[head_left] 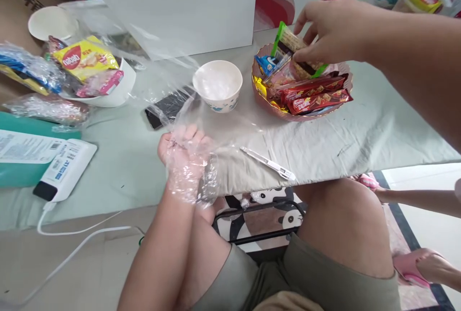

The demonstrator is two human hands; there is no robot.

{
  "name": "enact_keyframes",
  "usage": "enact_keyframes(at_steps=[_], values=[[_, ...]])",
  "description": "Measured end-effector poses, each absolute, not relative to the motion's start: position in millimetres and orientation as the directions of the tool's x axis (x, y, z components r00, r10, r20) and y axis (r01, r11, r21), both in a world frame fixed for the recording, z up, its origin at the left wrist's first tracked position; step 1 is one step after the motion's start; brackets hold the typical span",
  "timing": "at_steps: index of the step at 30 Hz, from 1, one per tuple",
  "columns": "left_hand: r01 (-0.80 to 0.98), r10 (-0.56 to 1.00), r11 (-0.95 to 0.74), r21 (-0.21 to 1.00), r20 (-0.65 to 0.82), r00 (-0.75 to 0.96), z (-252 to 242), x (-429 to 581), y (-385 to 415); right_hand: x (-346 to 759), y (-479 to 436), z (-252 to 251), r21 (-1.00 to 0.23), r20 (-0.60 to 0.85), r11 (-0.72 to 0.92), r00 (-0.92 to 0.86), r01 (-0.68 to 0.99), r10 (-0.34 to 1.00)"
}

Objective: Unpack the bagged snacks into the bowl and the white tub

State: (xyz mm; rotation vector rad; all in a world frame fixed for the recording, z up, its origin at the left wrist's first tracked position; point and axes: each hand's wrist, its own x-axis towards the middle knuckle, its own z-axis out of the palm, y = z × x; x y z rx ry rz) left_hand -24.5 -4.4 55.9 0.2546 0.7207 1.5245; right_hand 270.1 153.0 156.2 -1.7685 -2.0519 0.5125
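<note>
My right hand [326, 27] reaches over a pink glass bowl [338, 104] full of wrapped snacks and pinches a green-edged wafer packet [288, 42] at the bowl's far side. Red snack bars [313, 97] lie across the front of the bowl. My left hand [183, 150] rests on the table's near edge, fingers curled around a clear plastic bag [190, 167] that drapes over the hand and spreads toward the bowl. A white paper cup [218, 85] stands between my hands.
A white pen [268, 163] lies near the table edge. A black phone [167, 106] sits under the plastic. At left are a white power bank [65, 169] with cable, a snack tray [118, 94] and a paper bowl [52, 22]. A white box [187, 8] stands behind.
</note>
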Motion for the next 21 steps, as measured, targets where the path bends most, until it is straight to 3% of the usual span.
enact_keyframes(at_steps=[5, 10, 11, 13, 14, 16, 19, 21], values=[[-0.792, 0.920, 0.123, 0.598, -0.367, -0.135, 72, -16, -6, 268, 154, 148, -0.440, -0.008, 0.082, -0.096, 0.894, 0.995], [-0.834, 0.931, 0.160, 0.529, -0.362, -0.050, 74, -18, -10, 259, 122, 163, -0.210, 0.230, 0.132, -0.082, 0.969, 0.970], [-0.835, 0.936, 0.178, 0.520, -0.352, -0.020, 73, -20, -12, 255, 109, 163, -0.254, 0.293, 0.182, -0.104, 0.950, 0.951], [-0.832, 0.934, 0.226, 0.507, -0.354, 0.038, 72, -23, -14, 246, 78, 152, -0.483, 0.377, 0.346, -0.166, 0.804, 0.911], [-0.830, 0.930, 0.248, 0.500, -0.362, 0.059, 72, -24, -15, 241, 61, 141, -0.658, 0.381, 0.412, -0.192, 0.631, 0.904], [-0.826, 0.923, 0.280, 0.490, -0.373, 0.092, 72, -25, -18, 231, 26, 113, -0.900, 0.300, 0.350, -0.212, 0.261, 0.930], [-0.804, 0.924, 0.301, 0.513, -0.365, 0.112, 74, -26, -20, 217, -18, 77, -0.960, 0.267, 0.280, -0.270, 0.012, 0.925], [-0.785, 0.916, 0.319, 0.530, -0.386, 0.112, 77, -25, -21, 212, -38, 67, -0.931, 0.318, 0.353, -0.269, 0.094, 0.909]])
